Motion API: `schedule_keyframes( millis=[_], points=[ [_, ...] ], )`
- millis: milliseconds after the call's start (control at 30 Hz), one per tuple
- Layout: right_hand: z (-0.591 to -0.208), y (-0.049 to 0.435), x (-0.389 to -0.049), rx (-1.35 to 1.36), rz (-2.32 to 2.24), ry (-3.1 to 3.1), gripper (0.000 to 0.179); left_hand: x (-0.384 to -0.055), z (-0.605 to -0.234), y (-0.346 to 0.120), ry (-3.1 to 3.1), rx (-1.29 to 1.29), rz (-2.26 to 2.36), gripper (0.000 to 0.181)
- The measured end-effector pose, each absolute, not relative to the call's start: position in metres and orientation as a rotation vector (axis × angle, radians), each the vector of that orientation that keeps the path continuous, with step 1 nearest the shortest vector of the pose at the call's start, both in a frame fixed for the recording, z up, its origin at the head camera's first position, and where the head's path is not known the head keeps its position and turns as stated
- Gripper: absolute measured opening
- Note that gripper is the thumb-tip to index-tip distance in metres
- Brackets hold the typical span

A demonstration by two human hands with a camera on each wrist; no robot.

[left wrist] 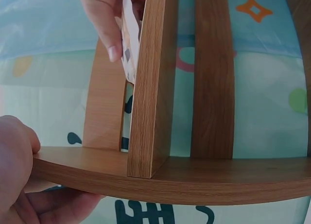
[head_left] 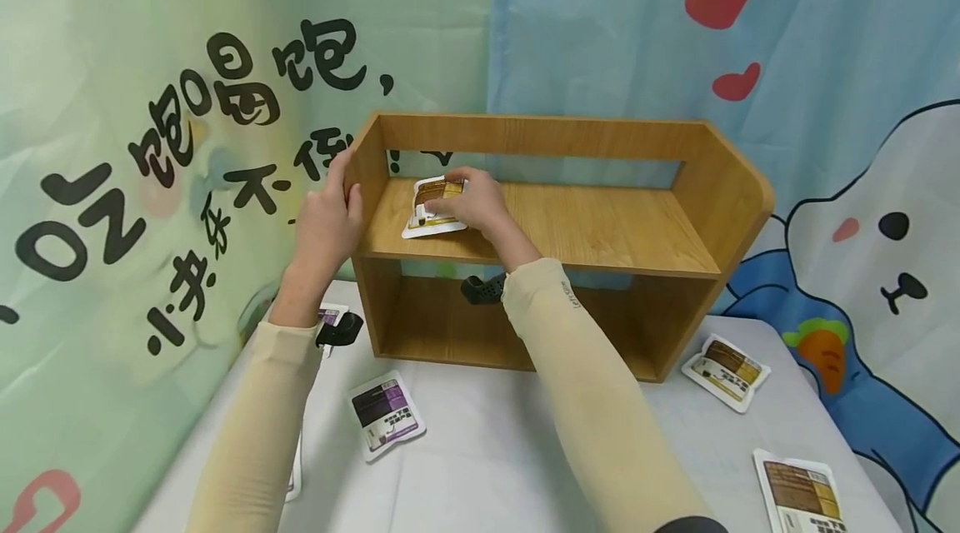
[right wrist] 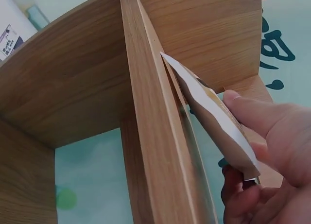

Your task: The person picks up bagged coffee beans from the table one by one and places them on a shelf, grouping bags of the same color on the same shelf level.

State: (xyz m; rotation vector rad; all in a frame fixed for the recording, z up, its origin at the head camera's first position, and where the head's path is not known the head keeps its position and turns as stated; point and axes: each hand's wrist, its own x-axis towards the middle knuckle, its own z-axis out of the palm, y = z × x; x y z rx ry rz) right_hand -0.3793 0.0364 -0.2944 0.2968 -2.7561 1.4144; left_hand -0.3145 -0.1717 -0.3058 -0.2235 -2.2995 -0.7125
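A small wooden two-tier shelf [head_left: 607, 225] stands on the white tabletop. My left hand [head_left: 327, 221] grips the upper edge of its left side panel, with thumb and fingers on either side of the board in the left wrist view. With my right hand [head_left: 482, 204] I pinch a white pouch with a brown and yellow label [head_left: 426, 212], at the left part of the upper tier. In the right wrist view the pouch [right wrist: 209, 114] is tilted, one end close to the front edge of the upper board, thumb on one face and fingers beneath.
A purple-labelled pouch [head_left: 387, 412] lies in front of the shelf, and others lie partly hidden by the left arm. To the right are two brown-labelled pouches, one by the shelf [head_left: 726, 371] and another nearer [head_left: 801, 493]. Printed curtains [head_left: 585, 42] hang behind.
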Motion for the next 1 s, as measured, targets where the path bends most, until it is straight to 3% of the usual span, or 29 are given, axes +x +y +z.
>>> schedule_keyframes(
  millis=[1000],
  points=[
    [-0.2967,0.0381,-0.3818,0.365,1.005,-2.962,0.063,-0.3131,-0.31,-0.1726,-2.297,-0.21,-0.697,0.048]
  ],
)
